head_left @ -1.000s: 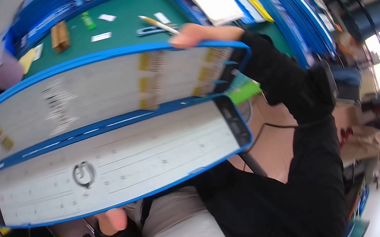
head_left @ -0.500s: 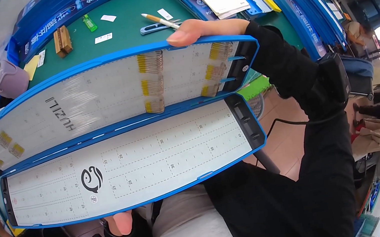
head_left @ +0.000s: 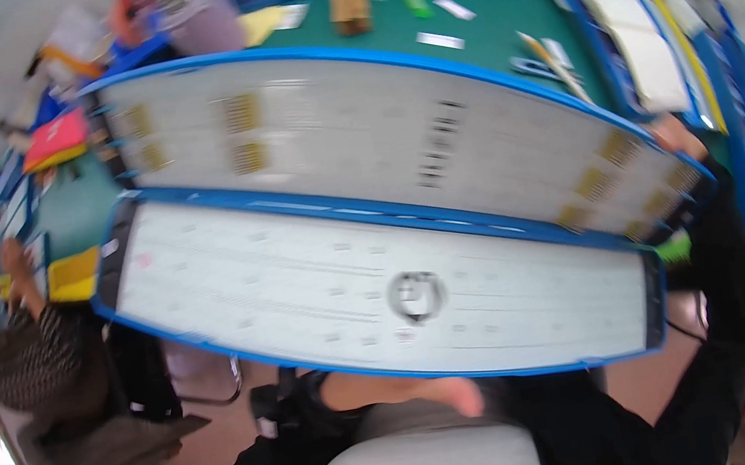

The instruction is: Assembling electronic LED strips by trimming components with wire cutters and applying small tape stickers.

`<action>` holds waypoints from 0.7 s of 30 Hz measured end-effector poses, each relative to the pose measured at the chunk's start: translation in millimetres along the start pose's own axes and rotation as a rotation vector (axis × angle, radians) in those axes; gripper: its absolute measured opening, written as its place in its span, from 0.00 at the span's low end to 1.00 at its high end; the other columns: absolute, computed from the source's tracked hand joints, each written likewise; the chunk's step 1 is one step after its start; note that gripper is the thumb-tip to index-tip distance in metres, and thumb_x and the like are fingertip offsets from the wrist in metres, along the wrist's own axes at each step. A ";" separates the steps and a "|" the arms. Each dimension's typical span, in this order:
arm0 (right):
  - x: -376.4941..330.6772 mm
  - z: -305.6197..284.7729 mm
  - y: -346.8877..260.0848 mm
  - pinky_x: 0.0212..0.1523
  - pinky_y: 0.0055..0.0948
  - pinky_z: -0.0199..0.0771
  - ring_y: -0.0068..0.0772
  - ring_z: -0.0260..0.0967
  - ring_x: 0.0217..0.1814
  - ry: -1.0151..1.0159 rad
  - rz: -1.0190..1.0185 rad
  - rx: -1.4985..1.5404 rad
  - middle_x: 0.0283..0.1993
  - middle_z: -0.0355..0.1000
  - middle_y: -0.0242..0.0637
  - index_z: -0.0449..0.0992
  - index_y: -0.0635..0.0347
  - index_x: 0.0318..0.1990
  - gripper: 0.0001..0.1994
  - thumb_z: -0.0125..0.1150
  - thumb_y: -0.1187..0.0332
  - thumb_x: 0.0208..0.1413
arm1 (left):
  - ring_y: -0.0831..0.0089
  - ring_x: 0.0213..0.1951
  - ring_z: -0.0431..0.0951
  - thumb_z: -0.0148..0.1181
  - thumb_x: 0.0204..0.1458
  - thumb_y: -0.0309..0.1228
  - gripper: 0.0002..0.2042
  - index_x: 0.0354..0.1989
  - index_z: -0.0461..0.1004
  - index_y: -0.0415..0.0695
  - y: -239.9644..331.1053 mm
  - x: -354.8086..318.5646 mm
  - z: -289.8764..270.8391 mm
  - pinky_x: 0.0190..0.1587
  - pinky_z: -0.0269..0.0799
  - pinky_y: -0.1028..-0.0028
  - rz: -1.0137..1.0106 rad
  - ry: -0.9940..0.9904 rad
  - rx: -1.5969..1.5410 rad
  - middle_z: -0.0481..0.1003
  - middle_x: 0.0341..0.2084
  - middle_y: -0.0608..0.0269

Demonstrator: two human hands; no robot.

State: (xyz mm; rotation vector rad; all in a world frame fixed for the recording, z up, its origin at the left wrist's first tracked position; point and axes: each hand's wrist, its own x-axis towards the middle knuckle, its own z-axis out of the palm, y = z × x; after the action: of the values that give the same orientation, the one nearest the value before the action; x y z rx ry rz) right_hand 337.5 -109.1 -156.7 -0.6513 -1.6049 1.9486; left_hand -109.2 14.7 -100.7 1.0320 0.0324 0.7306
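Observation:
A long blue hinged case (head_left: 365, 192) lies unfolded before me, tilted, both white inner faces showing. Small groups of yellow pieces with fine wires (head_left: 244, 133) sit on its far half, near both ends. The near half has printed length marks and a round black fish-like emblem. My right hand (head_left: 678, 137) grips the far half's edge near the right end; its fingers are partly hidden and blurred. Below the near edge, my left hand (head_left: 411, 393) supports the case from underneath, thumb pointing right and other fingers hidden.
On the green table (head_left: 493, 12) beyond lie a wooden block (head_left: 350, 6), paper slips (head_left: 440, 41), a pencil (head_left: 553, 66) and a blue cutter. A purple cup (head_left: 198, 19) stands at the far left, an open notebook (head_left: 627, 38) at right. Another person (head_left: 28, 343) sits at left.
My view has swung left, so the table things appear further right. The case now slants down to the right. My left hand shows more beneath it; both hands keep hold.

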 end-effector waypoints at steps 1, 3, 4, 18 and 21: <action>26.1 -14.3 3.4 0.58 0.34 0.64 0.33 0.63 0.60 -0.056 -0.016 0.009 0.59 0.66 0.42 0.61 0.61 0.62 0.34 0.62 0.51 0.53 | 0.69 0.65 0.55 0.62 0.42 0.63 0.52 0.66 0.49 0.36 -1.8 15.5 6.0 0.64 0.56 0.67 0.000 0.036 0.061 0.54 0.66 0.60; 77.7 -38.7 -4.6 0.58 0.34 0.63 0.33 0.63 0.60 -0.165 -0.052 -0.020 0.60 0.65 0.42 0.61 0.62 0.62 0.35 0.63 0.50 0.53 | 0.69 0.65 0.55 0.62 0.42 0.62 0.52 0.66 0.50 0.36 20.9 15.0 16.1 0.63 0.56 0.67 0.031 0.084 0.197 0.55 0.66 0.59; 96.1 -47.7 -3.9 0.59 0.34 0.63 0.33 0.63 0.61 -0.201 -0.058 -0.012 0.60 0.65 0.42 0.60 0.62 0.62 0.35 0.63 0.50 0.52 | 0.69 0.65 0.55 0.62 0.42 0.62 0.52 0.66 0.50 0.36 20.6 14.0 20.5 0.63 0.56 0.67 0.025 0.110 0.240 0.55 0.65 0.59; 179.4 -97.7 -70.4 0.60 0.34 0.61 0.32 0.61 0.62 -0.369 0.104 0.024 0.62 0.62 0.42 0.55 0.62 0.65 0.41 0.66 0.49 0.50 | 0.68 0.63 0.57 0.63 0.43 0.60 0.49 0.65 0.52 0.37 32.0 12.4 64.7 0.62 0.58 0.68 -0.080 0.284 0.487 0.58 0.63 0.57; 175.4 -105.7 -97.3 0.60 0.34 0.61 0.32 0.61 0.62 -0.359 0.171 0.022 0.62 0.62 0.42 0.54 0.62 0.66 0.42 0.66 0.49 0.49 | 0.68 0.62 0.58 0.63 0.43 0.60 0.48 0.65 0.53 0.37 40.4 12.6 70.9 0.61 0.58 0.68 -0.100 0.296 0.492 0.58 0.62 0.57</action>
State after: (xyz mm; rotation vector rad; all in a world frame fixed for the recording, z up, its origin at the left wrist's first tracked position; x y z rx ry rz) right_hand 285.9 100.0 -85.9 -0.4611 -1.7820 2.3088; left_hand -96.2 -20.3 -27.1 1.3680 0.5377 0.7980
